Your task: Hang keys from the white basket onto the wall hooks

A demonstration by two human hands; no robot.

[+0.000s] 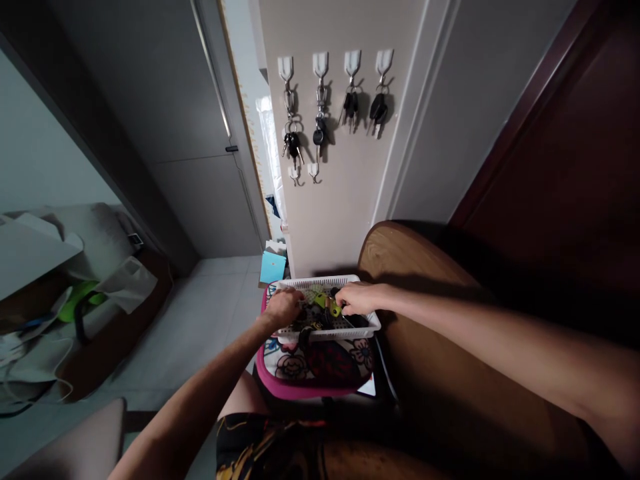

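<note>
A white plastic basket with slotted sides rests on a flower-patterned seat with a pink rim. Inside it lie yellow-green pieces among dark small items that I cannot make out one by one. My left hand reaches over the basket's left end, fingers curled down among the contents; what they grip, if anything, is hidden. At the right end my right hand has its fingers drawn together beside the yellow-green pieces. Whatever lies between those fingertips is too small to name.
Keys and several more bunches hang from white hooks on the wall ahead. A wooden panel with a rounded end stands close on the right. A light blue box is behind the basket; a cluttered shelf is at left.
</note>
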